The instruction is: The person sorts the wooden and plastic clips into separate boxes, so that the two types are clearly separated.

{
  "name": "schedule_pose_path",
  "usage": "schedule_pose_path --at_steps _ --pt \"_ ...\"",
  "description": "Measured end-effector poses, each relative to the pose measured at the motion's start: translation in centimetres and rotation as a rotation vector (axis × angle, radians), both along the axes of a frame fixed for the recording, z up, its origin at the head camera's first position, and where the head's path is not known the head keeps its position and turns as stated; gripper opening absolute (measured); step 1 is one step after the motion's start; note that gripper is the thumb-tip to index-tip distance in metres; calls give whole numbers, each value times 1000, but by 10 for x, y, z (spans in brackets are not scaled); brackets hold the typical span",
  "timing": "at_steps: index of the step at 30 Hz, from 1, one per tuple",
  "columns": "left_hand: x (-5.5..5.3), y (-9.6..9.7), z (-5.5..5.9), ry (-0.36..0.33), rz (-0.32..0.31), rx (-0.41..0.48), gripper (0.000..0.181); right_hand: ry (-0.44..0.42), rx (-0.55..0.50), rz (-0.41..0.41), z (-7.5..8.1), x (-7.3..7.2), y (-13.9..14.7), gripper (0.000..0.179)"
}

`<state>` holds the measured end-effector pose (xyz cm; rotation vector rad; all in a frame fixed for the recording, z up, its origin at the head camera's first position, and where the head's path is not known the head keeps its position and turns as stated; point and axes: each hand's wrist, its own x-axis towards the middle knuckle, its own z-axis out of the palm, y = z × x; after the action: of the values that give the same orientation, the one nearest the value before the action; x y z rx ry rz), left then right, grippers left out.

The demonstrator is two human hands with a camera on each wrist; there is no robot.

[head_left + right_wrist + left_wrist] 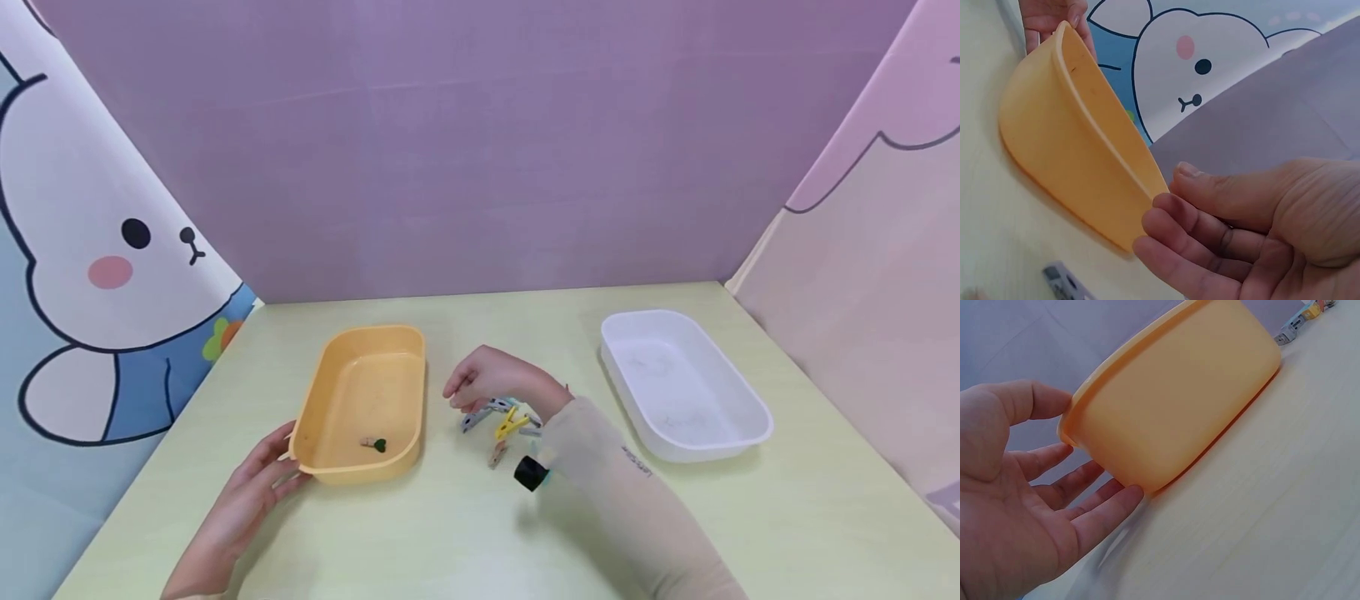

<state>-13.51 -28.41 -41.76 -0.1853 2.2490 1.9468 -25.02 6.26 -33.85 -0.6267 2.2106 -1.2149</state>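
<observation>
My left hand (251,492) holds the near left corner of a yellow plastic basin (1172,400), its thumb at the rim and its fingers against the outer wall. Inside that basin lies a small clip with a dark green heart (380,445). Just right of the basin hovers my right hand (487,379), fingers loosely bent and thumb close to the index finger; nothing shows between them. Below it is a small group of clothespins, among them a yellow clothespin (510,423), a grey clothespin (1065,282) and a pinkish clothespin (497,453). The right hand and sleeve partly cover the group.
A white plastic basin (686,383) stands on the right of the pale table (420,542). Beneath the right sleeve shows a small black block (531,473). A purple backdrop (480,150) rises behind the table, with printed cartoon panels at both sides.
</observation>
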Motion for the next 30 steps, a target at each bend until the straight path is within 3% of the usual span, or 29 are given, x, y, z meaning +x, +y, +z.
schedule_pose_path --at_steps 7,22,30 --pt "1 1 0 40 -12 13 64 -16 2 39 -13 1 19 19" --pt "0 2 -1 71 -17 24 64 112 117 117 -41 7 42 13" --pt "0 2 -2 65 -13 27 64 151 208 105 -50 15 42 13"
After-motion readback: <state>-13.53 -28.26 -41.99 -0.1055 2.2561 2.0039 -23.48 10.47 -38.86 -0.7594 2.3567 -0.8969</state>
